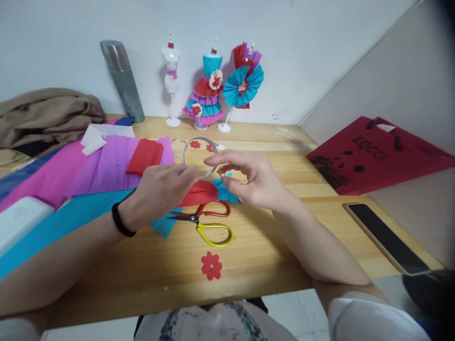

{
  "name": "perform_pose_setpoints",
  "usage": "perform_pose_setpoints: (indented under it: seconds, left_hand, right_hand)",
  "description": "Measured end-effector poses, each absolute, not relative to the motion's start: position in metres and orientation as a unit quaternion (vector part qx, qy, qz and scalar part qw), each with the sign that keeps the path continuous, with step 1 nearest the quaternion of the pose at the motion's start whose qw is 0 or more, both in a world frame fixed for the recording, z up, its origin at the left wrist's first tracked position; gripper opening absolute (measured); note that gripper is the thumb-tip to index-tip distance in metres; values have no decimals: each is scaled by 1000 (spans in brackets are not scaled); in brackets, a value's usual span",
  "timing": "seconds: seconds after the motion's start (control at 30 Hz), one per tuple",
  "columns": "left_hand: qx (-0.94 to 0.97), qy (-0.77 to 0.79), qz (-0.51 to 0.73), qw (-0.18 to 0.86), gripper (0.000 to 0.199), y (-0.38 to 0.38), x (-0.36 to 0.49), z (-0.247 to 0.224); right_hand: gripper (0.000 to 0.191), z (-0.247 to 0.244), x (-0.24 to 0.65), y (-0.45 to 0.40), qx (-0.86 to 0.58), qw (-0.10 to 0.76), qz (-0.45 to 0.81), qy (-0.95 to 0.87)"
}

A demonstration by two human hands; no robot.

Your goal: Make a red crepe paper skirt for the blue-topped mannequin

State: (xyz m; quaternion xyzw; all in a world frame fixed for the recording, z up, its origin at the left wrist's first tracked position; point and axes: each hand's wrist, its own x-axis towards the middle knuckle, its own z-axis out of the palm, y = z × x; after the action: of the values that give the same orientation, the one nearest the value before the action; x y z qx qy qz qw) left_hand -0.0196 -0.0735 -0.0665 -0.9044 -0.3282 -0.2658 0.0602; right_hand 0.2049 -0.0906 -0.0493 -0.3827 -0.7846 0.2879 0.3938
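A roll of clear tape (pixel 184 156) is tilted up above the middle of the table, its ring facing me. My left hand (pixel 159 187) has its fingers curled at the ring's lower left edge and appears to hold it. On the ring's right side, my right hand (pixel 252 177) arches with thumb and fingers apart, the index fingertip by the rim. Below my hands lie a red crepe paper piece (pixel 202 193) and a blue crepe paper piece (pixel 226 190). Scissors (pixel 194 218) with red and yellow handles rest nearer me. A red paper flower (pixel 211 266) lies at the front.
Crepe paper sheets (pixel 103 166) spread over the left side, near a white box-like object (pixel 23 220). Dressed mini mannequins (pixel 211 90), a bare one (pixel 171 71) and a flask (pixel 122 80) stand along the wall. A red bag (pixel 369 156) and phone (pixel 387 237) are right.
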Motion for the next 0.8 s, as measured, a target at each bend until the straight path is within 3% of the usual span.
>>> perform_pose_setpoints:
  seconds: [0.17, 0.27, 0.4, 0.53, 0.8]
  left_hand:
    - [-791, -360, -331, -367, 16, -64, -22, -60]
    - [-727, -343, -302, -512, 20, -62, -23, -56]
    - [-687, -331, -283, -581, 20, -62, -23, -57]
    - [-672, -351, -299, -579, 17, -63, -20, -60]
    - [-688, -355, -303, -556, 16, -65, -18, -60]
  right_hand:
    - [14, -39, 218, -85, -400, 472, 231, -751]
    - [16, -38, 225, -77, -353, 467, 243, -773]
    - [33, -45, 227, -70, -329, 417, 340, -776]
    - [46, -52, 223, -72, -344, 369, 403, -763]
    - [43, -63, 215, -72, -345, 430, 422, -720]
